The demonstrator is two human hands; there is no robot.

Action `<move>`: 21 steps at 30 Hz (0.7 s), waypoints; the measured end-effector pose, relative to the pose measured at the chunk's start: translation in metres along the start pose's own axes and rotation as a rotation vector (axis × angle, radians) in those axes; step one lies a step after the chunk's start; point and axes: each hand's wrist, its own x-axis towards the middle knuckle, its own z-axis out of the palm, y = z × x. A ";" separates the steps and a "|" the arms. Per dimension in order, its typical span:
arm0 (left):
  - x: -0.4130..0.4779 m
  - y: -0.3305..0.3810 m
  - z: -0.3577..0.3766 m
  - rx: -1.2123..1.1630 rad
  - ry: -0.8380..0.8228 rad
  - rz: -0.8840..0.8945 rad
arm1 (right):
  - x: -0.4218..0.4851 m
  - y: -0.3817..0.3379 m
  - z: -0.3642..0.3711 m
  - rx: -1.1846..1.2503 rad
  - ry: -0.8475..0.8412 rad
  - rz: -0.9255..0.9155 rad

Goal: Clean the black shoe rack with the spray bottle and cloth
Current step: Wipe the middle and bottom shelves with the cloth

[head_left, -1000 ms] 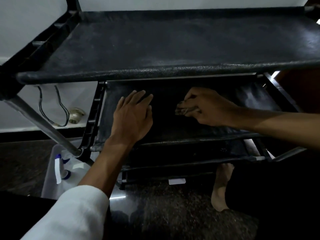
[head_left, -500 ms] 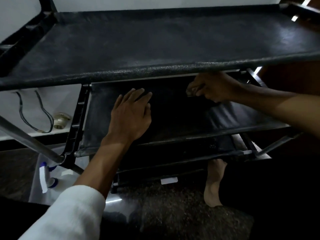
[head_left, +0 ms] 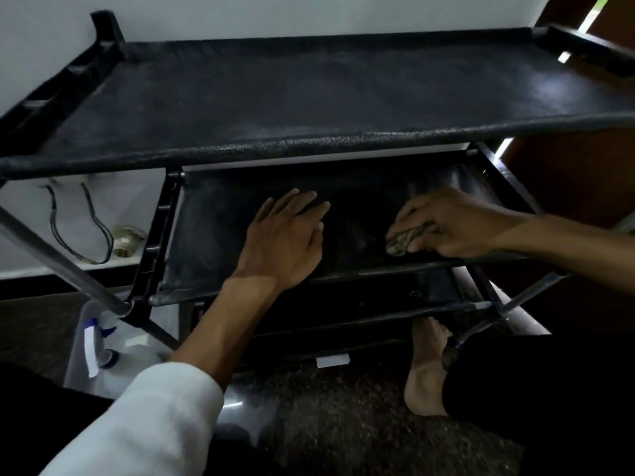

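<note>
Spray bottle (head_left: pixel 92 348) sits at the far left in a pale bin (head_left: pixel 137 369) on the floor, well apart from both hands. On the second shelf of the black shoe rack (head_left: pixel 309 97) the left hand (head_left: pixel 285 242) lies flat, fingers straight. Just right of it the crumpled cloth (head_left: pixel 400 242) touches the shelf near its front edge, clutched under the curled fingers of the right hand (head_left: pixel 446 225)
</note>
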 end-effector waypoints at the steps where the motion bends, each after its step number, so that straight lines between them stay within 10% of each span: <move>1: -0.001 0.000 0.000 0.006 -0.006 0.001 | 0.005 -0.006 0.004 0.018 0.005 -0.020; 10: -0.009 0.002 0.003 0.015 -0.050 -0.008 | 0.044 -0.052 0.024 -0.026 -0.035 -0.143; 21: 0.010 0.033 0.010 -0.082 -0.052 0.042 | -0.064 0.071 -0.033 -0.158 0.098 0.338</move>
